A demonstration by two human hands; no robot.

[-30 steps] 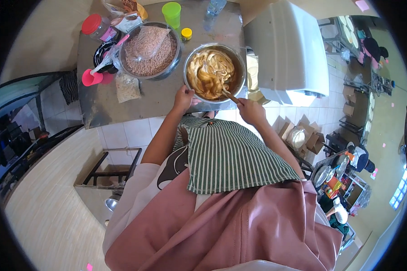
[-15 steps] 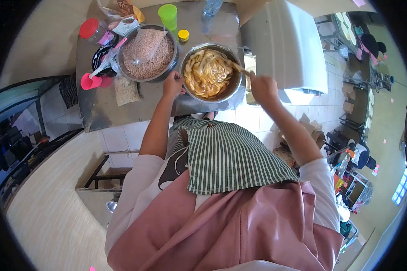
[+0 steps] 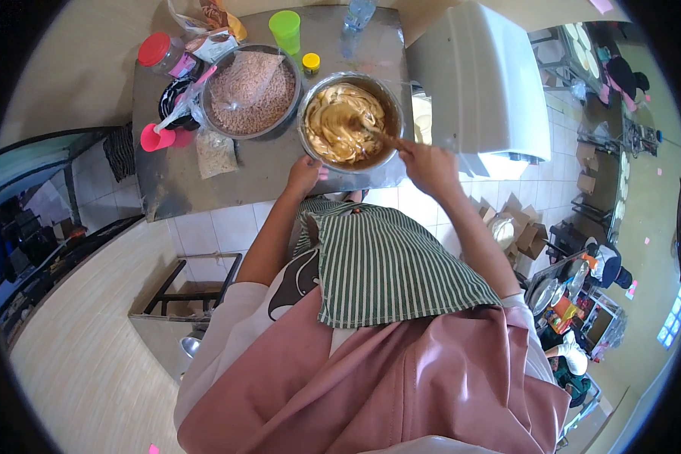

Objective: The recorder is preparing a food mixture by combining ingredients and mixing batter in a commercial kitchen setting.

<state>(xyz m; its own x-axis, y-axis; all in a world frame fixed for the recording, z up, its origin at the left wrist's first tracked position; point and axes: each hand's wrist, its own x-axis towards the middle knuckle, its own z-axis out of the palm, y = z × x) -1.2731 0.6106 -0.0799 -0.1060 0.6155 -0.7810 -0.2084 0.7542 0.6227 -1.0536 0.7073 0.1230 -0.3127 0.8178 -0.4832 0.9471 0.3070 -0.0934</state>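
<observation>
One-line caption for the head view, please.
Right hand stirs tan batter in a metal bowl with a utensil while the left hand steadies its rim.

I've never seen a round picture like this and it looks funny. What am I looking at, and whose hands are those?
The picture comes from a small camera on a person's head, looking straight down. Its wide lens bends straight edges, so everything looks round. There is no machine, only a person's two bare hands. The left hand rests on the near rim of a metal bowl full of tan batter. The right hand holds a spoon dipped into the batter. The bowl stands on a grey metal table. Beside it is a second bowl of brownish crumbs, a green cup, a red-lidded jar and a pink scoop. The striped cloth below is the person's apron.
</observation>
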